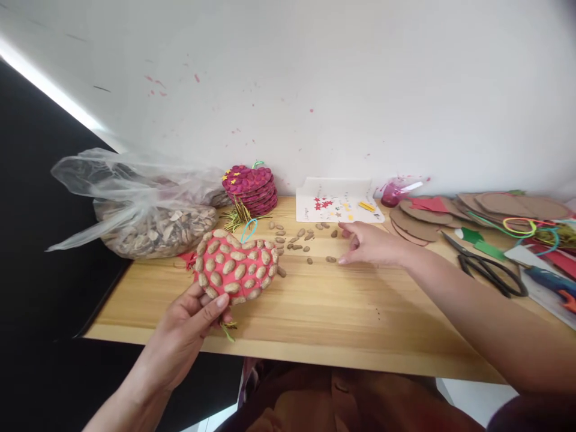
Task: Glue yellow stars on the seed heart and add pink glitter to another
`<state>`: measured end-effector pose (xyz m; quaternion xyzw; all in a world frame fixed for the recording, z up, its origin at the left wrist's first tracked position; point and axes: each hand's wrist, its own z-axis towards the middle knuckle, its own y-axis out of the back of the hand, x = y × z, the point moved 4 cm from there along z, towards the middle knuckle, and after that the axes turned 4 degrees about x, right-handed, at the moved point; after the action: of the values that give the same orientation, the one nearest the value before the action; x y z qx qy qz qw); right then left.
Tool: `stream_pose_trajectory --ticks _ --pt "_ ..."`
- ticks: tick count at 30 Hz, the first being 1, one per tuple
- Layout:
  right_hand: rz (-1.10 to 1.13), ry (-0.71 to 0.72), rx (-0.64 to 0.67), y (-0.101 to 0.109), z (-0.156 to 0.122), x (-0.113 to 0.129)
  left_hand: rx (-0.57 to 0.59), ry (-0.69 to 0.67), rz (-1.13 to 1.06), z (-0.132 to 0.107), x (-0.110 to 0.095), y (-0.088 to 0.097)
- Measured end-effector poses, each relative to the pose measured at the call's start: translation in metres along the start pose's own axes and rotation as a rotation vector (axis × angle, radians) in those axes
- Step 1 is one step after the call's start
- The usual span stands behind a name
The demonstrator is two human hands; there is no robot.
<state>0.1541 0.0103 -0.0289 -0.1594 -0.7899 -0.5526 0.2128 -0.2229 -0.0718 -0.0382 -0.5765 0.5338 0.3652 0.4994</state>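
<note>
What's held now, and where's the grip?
Left hand: the peanut heart, by its lower edge, thumb on the front. Right hand: nothing visibly held, fingers apart.

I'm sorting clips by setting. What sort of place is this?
Probably a craft workspace, though whether home or workshop I can't tell: the left hand holds a peanut-studded red piece, and scissors and cardboard cutouts lie on the wooden tabletop.

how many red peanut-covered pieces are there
1: the red peanut-covered piece, in the left grip over the table; others may be hidden behind it.
</note>
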Motion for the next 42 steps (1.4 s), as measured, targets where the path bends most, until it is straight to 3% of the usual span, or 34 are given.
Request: stream_pose_trajectory --ticks 6,16,19,22,25,28,37,42 --pt "-0.065 0.074 0.021 -0.014 0.033 0.050 -0.070 0.015 -0.043 -0.011 0.013 0.002" --pt "0.042 0.159 0.013 -0.041 0.055 0.101 -0.070 0.015 -0.096 -0.012 0.017 -0.003" --pt "0.140 0.151 -0.007 -0.037 0.057 0.104 -0.045 0.000 -0.109 -0.010 0.016 -0.006" --pt "0.279 0.114 0.000 -0.027 0.045 0.091 -0.056 -0.024 -0.129 -0.011 0.014 -0.002" --pt "0.409 0.072 0.143 -0.026 0.025 0.074 -0.108 -0.039 -0.140 -0.012 0.012 0.010" --pt "0.626 0.045 0.329 -0.038 0.013 0.069 -0.143 -0.047 -0.141 -0.012 0.010 0.018" --pt "0.868 0.046 0.289 -0.063 0.038 0.101 -0.122 -0.039 -0.090 -0.014 0.004 -0.002" --pt "0.940 0.099 0.545 -0.085 0.018 0.112 -0.167 -0.014 -0.076 -0.018 0.008 0.000"
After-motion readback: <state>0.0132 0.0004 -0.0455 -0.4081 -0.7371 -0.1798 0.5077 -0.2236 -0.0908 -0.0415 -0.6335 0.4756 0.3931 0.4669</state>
